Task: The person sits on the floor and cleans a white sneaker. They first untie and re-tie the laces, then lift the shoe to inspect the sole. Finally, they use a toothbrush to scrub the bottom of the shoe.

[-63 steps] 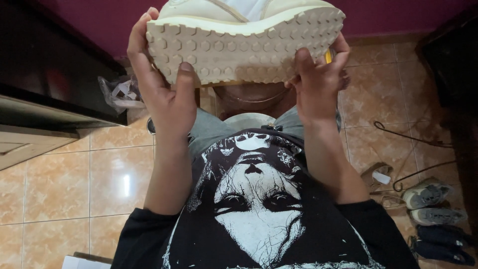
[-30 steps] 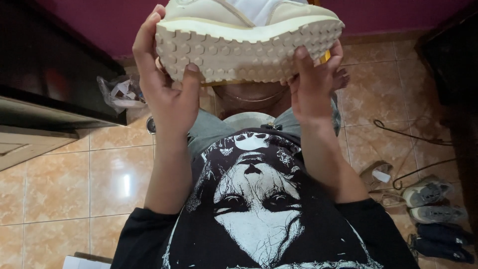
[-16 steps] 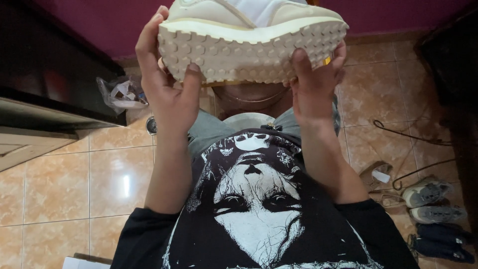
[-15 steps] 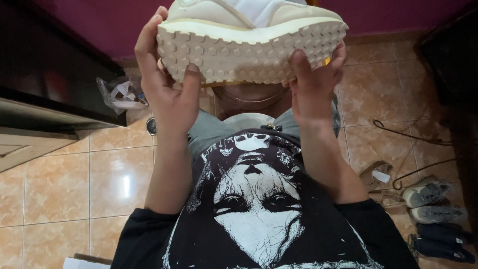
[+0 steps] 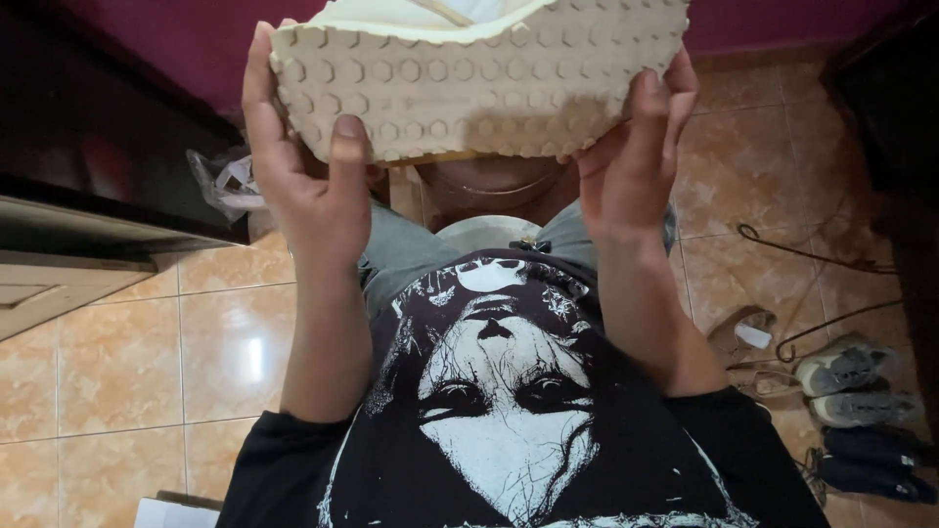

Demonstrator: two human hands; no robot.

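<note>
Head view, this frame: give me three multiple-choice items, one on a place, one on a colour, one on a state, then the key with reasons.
1. Where do the spare shoes lie?
A. on the tiled floor at the picture's right edge
B. on the person's lap
C. on the dark cabinet at the left

2. What colour is the sole of the held shoe?
A. black
B. cream
C. red

3. How is the held shoe gripped?
A. by the left hand alone
B. by neither hand, lying on the floor
C. by both hands, sole toward the camera

Key: 1 A, the grey and dark shoes sit on the tiles there. 2 B, the studded sole is pale cream. 3 C, the left hand and right hand clasp its two ends, tread facing up.
</note>
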